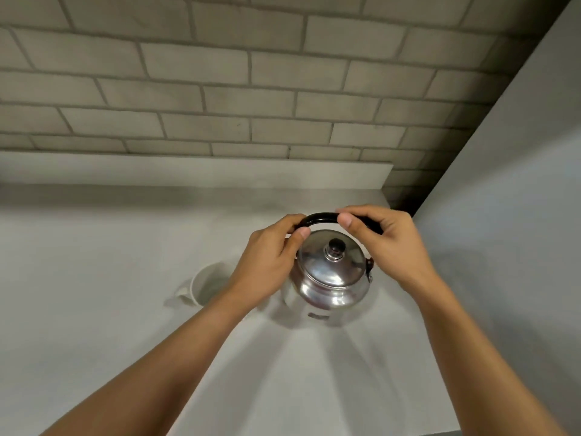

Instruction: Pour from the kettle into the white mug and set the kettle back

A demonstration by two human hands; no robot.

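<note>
Looking down from the head camera, a shiny kettle [330, 278] sits on the pale counter [94, 309] near the brick wall [220, 73]. Both hands hold its black handle [320, 218]. The left hand [270, 262] has its fingers curled around the left end. The right hand [386, 240] pinches the right part. The white mug [204, 286] stands just beside the kettle, partly hidden behind the left wrist.

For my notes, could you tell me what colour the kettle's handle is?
Black, seen in the head view: the handle arches over the steel kettle.
</note>
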